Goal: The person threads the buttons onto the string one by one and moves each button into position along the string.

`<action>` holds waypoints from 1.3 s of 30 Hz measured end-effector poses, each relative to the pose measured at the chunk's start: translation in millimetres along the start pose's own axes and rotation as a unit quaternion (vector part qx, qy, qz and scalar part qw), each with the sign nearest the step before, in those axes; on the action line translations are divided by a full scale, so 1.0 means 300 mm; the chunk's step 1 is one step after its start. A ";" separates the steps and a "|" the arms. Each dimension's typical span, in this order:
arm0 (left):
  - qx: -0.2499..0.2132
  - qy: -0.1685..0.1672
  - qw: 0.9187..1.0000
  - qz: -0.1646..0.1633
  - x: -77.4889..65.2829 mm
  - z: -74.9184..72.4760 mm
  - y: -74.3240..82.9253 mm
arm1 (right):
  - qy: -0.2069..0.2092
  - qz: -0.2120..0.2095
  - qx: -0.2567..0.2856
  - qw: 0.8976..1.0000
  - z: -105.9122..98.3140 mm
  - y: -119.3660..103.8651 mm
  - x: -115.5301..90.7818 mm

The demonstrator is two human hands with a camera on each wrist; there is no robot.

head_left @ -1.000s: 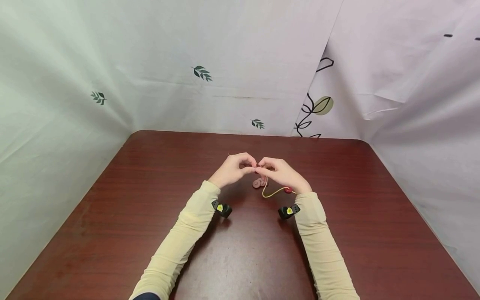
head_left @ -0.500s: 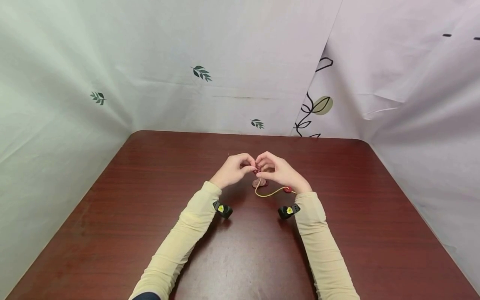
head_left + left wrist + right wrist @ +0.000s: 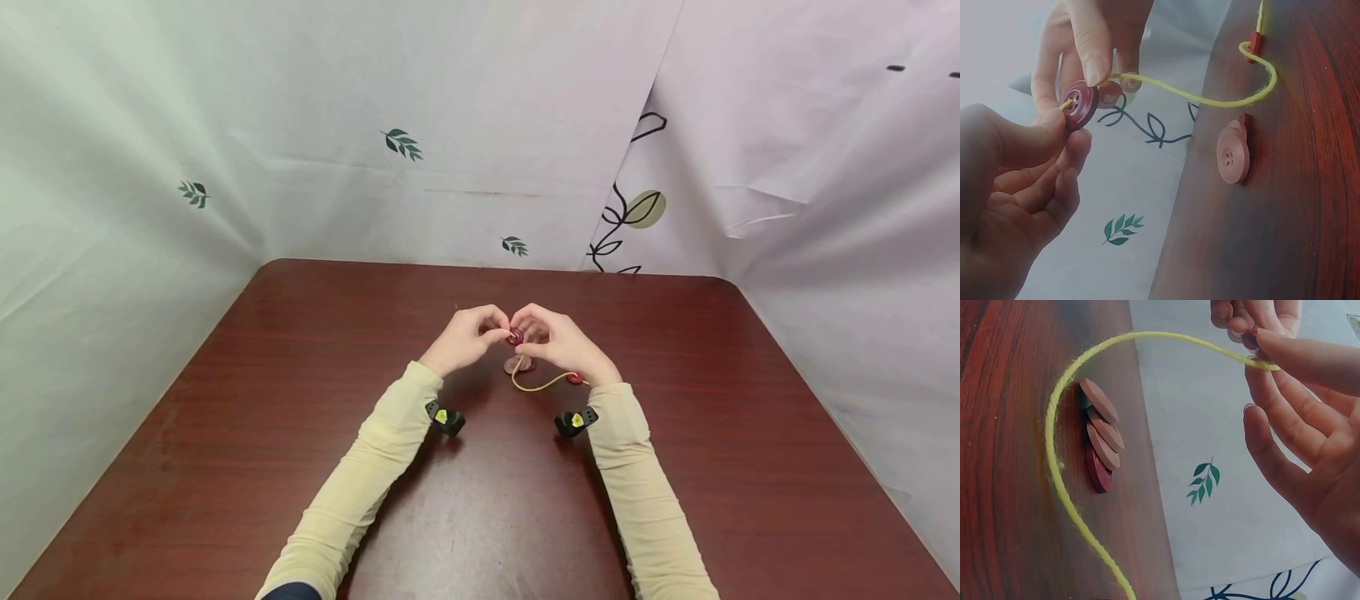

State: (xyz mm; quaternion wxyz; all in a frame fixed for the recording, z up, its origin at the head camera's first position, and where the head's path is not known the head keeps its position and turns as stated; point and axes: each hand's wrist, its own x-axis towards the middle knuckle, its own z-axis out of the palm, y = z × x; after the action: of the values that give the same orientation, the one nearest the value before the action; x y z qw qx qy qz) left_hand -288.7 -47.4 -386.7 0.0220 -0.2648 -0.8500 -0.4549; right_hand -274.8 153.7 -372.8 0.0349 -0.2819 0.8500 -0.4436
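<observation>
Threading appears to be the step in hand: a maroon button stands between the two hands, raised above the table, with yellow yarn showing at one of its holes. The left hand pinches its edge, thumb tip against the yarn's short end; the right hand's grip is narrow, thumb and fingers on the yarn behind, though whether they also nip the rim is hard to tell. The next move probably calls for drawing that end through. Crowded fingertips leave little room there. A red button sits on the yarn's slack, and pink buttons lean over a dark red button nearby, where the loop might snag.
</observation>
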 end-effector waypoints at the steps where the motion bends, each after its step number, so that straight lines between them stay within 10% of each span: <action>1: -0.004 -0.002 1.000 -0.004 0.000 -0.001 0.001 | 0.000 -0.001 0.000 1.000 0.000 0.000 0.001; 39: -0.051 0.065 0.996 0.023 -0.010 -0.057 0.022 | -0.039 0.026 0.000 0.999 -0.022 0.038 -0.018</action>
State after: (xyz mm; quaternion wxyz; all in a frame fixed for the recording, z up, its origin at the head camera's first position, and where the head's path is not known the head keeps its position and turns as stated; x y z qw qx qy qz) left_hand -286.5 -59.2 -372.6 0.0737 -0.2550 -0.8160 -0.5135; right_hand -277.4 166.3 -378.7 0.0798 -0.2772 0.8548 -0.4314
